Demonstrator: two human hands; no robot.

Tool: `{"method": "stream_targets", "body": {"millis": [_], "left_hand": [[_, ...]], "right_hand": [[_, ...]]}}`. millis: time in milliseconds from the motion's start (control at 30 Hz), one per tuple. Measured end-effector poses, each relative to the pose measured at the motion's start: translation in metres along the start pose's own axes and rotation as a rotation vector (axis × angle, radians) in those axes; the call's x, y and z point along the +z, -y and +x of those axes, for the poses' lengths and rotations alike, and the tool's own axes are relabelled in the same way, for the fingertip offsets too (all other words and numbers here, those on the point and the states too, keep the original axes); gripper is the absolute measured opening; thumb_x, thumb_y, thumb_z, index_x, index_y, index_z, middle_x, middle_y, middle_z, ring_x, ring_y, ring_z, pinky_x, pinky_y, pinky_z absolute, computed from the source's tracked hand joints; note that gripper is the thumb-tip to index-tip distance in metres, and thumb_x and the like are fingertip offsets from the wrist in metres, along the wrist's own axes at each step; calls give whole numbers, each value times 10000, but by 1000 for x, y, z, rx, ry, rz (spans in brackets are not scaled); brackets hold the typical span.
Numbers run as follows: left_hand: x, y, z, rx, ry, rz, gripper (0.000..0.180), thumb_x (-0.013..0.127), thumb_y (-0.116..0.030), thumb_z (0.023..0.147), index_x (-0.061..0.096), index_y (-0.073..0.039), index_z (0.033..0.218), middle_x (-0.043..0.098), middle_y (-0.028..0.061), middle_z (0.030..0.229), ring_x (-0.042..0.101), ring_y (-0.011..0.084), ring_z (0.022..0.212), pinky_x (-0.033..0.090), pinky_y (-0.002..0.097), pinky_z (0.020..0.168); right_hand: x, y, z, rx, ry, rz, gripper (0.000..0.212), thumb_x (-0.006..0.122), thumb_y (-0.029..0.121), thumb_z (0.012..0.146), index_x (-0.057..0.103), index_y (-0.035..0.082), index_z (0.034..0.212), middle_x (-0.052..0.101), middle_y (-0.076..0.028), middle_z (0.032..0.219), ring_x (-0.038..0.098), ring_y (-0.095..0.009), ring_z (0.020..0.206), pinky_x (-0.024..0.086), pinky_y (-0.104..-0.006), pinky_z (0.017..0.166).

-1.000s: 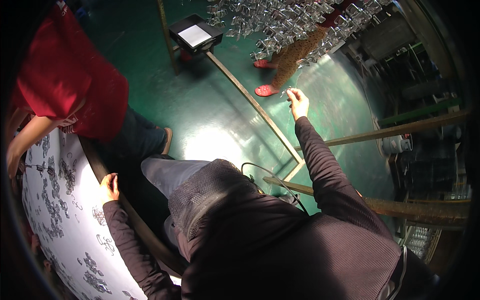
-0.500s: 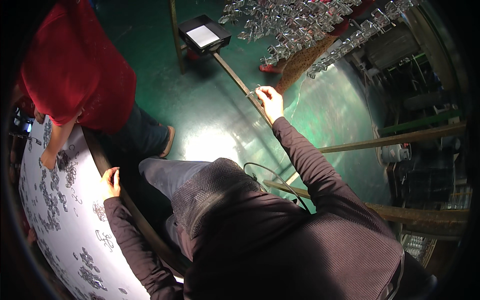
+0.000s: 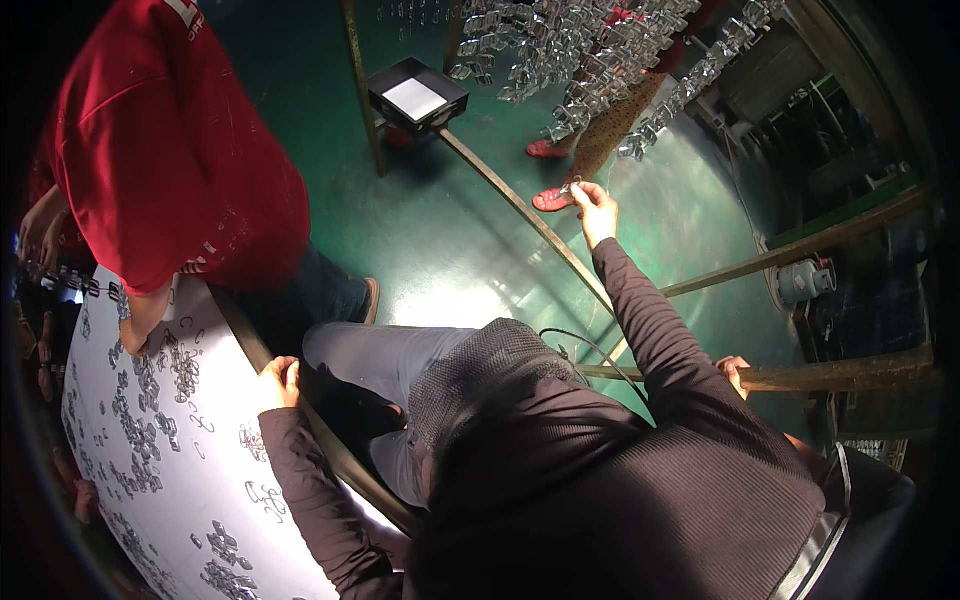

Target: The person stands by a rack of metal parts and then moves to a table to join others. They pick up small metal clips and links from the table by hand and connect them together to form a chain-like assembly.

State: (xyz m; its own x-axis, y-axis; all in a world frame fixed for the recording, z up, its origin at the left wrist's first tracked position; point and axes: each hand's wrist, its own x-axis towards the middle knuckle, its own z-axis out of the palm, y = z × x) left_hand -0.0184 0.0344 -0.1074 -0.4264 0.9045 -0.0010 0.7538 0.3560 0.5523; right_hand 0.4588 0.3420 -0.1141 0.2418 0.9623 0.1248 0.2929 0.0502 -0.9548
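The right hand [image 3: 597,208] is stretched out toward 1 o'clock, arm nearly straight, fingers pinched shut on a small clear clip-like piece [image 3: 566,190] (too small to tell its exact shape) at the lower edge of the hanging rows of clear glinting pieces [image 3: 560,45]. That piece is the thing in hand, and it sits just above a thin metal rail [image 3: 520,210] that runs diagonally across the green floor [image 3: 440,250].

The left hand [image 3: 280,383] is at 9 o'clock, fingers curled over the dark rim of the white work table [image 3: 190,480]; it appears to grip the edge rather than any loose part.

As for progress, my judgement is that the work is well along but not finished: many rows of pieces already hang at 12 o'clock, while a good number of small metal rings and clips [image 3: 140,450] lie scattered on the table top at 8 o'clock, seemingly not yet hung. Whether the pinched piece is already hooked on cannot be told.

A co-worker in a red shirt [image 3: 170,140] stands at 10 o'clock by the same table, and a black box with a white top [image 3: 416,97] sits on the floor at 12 o'clock.
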Motion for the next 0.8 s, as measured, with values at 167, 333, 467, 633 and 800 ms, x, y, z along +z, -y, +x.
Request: {"method": "stream_targets", "body": {"millis": [167, 333, 467, 633, 800], "left_hand": [[-4, -9, 6, -104, 120, 70, 126, 631, -161, 818, 670, -53, 872, 672, 107, 749, 656, 206, 682, 502, 310, 660], [-2, -19, 21, -147, 298, 78, 202, 656, -226, 820, 674, -25, 825, 660, 114, 678, 647, 203, 628, 500, 328, 647], [0, -138, 46, 43, 346, -333, 162, 621, -141, 841, 653, 17, 840, 614, 53, 627, 562, 87, 584, 459, 236, 584], [46, -306, 91, 526, 420, -513, 131, 600, -68, 853, 651, 12, 943, 627, 17, 763, 562, 61, 689, 455, 203, 635], [139, -433, 134, 667, 528, -426, 170, 611, -54, 820, 662, -39, 982, 676, 49, 840, 614, 87, 737, 488, 229, 696]], "right_hand": [[-18, 25, -24, 70, -1, -1, 206, 650, 259, 834, 640, 89, 951, 634, 20, 858, 568, -73, 781, 431, -240, 617], [-53, 34, -20, -3, -88, -39, 159, 637, 211, 839, 630, 72, 916, 636, 13, 819, 572, -74, 756, 463, -253, 632], [-85, 26, -1, -102, -195, -78, 127, 636, 142, 822, 631, 35, 889, 649, -22, 777, 588, -97, 740, 468, -261, 694], [-108, 12, 34, -262, -191, -158, 117, 637, 109, 807, 629, 32, 895, 664, -49, 876, 600, -109, 832, 464, -268, 740], [-124, 11, 68, -240, -144, -13, 64, 600, 80, 831, 570, 30, 857, 643, -55, 1019, 588, -107, 854, 467, -263, 754]]}}
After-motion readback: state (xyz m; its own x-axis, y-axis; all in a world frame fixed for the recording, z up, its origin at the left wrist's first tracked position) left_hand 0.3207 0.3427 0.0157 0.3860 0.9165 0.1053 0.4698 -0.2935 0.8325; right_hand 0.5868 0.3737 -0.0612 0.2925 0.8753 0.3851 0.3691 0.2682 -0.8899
